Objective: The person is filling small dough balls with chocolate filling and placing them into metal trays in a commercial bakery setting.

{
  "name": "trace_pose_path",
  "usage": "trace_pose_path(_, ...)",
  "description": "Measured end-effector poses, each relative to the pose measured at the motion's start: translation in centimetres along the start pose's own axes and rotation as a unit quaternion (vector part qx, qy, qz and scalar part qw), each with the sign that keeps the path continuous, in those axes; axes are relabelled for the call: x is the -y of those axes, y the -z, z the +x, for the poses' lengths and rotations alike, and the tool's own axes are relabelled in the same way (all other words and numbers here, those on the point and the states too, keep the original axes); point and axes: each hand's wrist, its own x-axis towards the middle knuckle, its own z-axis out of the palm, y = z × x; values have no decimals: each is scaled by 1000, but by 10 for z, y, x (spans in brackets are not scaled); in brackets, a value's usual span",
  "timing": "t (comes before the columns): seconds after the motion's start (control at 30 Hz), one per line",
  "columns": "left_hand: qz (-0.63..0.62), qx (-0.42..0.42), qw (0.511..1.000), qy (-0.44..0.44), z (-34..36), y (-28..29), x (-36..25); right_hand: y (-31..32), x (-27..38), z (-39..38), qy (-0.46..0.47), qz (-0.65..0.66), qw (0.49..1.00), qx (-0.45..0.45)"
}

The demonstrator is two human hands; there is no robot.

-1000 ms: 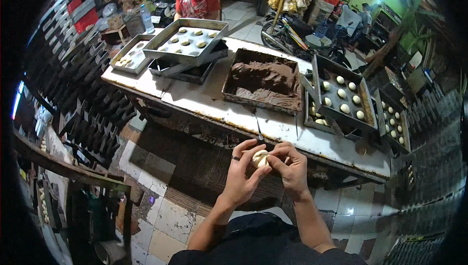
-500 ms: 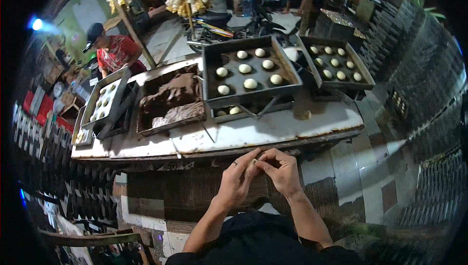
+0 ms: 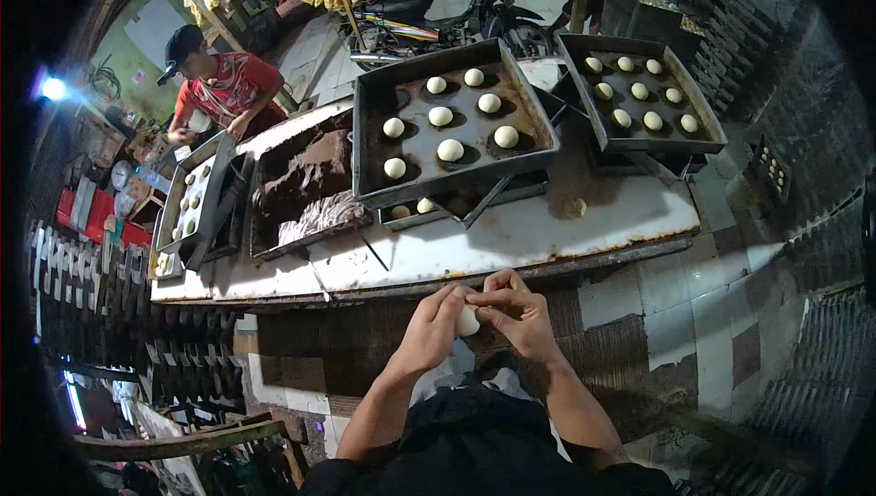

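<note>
Between my two hands, just in front of the table's near edge, is a pale dough ball (image 3: 467,321). My left hand (image 3: 433,327) cups it from the left with bent fingers. The fingertips of my right hand (image 3: 516,313) pinch at its right side and top. Beyond them on the table, a large metal tray (image 3: 415,154) carries several round dough balls set apart in rows. To its left lies a tray of brown chocolate-like filling (image 3: 315,177), dark and uneven, with a smoother lighter patch at the near end.
The white table (image 3: 630,213) has rusty edges. At its right end stands another dough-ball tray (image 3: 675,113) on a stacked one; a narrower tray (image 3: 193,213) stands at the left. A co-worker in a red shirt (image 3: 233,90) is at the far left. Behind stands a motorcycle (image 3: 474,17).
The dough ball now shows more plainly between my hands. The co-worker has straightened a little, with both hands now visible over the left tray. My view has shifted slightly.
</note>
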Motion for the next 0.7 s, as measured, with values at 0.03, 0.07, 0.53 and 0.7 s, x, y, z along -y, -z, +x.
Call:
trace_pose_path(0.03, -4, 2, 1000, -1, 6, 4, -3, 2, -4, 8, -1, -5, 1000, -1)
trace_pose_path(0.07, 59, 46, 997, -22, 12, 9, -9, 6, -10, 17, 8, -1, 1000, 10)
trace_pose_path(0.53, 48, -51, 955, -288, 130, 164, -46, -118, -32, 188, -235, 282, 921, -126)
trace_pose_path(0.7, 196, 41, 917, -345, 168, 259, -59, -123, -24, 247, -234, 258, 937, 1)
